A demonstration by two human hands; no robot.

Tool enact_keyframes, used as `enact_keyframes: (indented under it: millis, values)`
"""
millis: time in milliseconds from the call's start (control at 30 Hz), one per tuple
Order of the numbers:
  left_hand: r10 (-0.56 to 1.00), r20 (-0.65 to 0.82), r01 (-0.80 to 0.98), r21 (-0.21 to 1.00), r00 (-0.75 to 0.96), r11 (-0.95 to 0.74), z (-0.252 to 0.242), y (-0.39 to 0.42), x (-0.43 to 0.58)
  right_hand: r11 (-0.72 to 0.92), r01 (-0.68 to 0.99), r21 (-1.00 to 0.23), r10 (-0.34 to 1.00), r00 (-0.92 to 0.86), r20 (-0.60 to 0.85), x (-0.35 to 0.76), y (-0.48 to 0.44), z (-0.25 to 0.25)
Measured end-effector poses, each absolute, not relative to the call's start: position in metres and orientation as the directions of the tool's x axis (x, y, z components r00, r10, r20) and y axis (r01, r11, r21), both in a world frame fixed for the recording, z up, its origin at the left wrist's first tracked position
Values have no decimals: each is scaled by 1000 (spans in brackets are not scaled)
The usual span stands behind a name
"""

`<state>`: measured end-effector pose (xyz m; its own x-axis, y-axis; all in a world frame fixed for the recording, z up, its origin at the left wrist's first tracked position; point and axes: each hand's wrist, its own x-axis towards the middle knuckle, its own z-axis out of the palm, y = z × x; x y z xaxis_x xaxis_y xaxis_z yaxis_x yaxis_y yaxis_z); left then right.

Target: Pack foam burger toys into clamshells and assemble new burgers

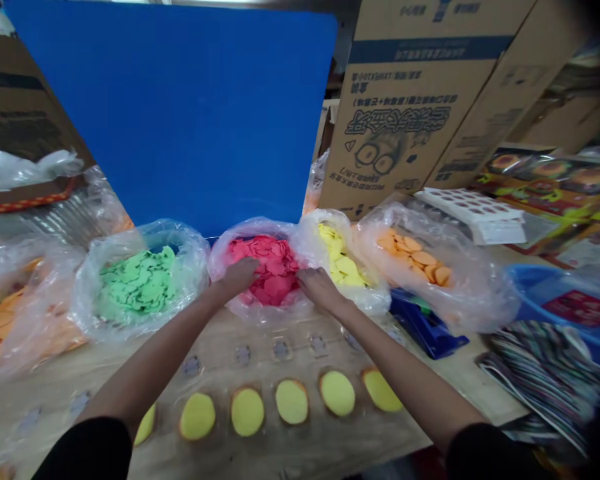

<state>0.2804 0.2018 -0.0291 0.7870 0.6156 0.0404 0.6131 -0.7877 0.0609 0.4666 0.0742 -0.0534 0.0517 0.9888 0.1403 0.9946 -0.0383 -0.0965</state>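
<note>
My left hand [237,279] and my right hand [321,288] both rest at the front of a clear plastic bag [220,267] of pink-red foam discs [267,267], fingertips on or among the discs. Neither hand shows a disc held apart from the pile. Bags of green discs [140,280], yellow discs [343,263] and orange discs [413,257] stand alongside. Below my forearms, a wooden board [290,440] holds a row of yellow discs [247,411] in round recesses.
Another bag of orange discs [10,320] lies at far left. Behind the bags rise a blue panel [175,113] and cardboard boxes [420,100]. To the right are a white perforated tray [473,215], a blue tub [545,287] and a stack of printed sheets [545,380].
</note>
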Motion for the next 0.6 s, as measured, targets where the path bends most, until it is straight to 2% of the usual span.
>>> enact_keyframes:
  millis: [300,367,433,533,600]
  values:
    - [827,-152,839,28,541,-544,-62,195,340,30,998,-51,989,-22,145,478,64,-48]
    - [852,-95,857,20,515,-515,-61,191,346,0,999,-43,988,7,157,484,65,-47]
    - [835,36,835,40,548,-550,-56,190,354,-50,998,-34,982,56,182,489,67,-46]
    - [686,197,685,84,700,-724,-53,191,371,-104,994,-21,970,106,217,495,70,-45]
    - [555,208,548,94,806,-831,-58,193,385,-117,993,-12,966,116,233,497,71,-45]
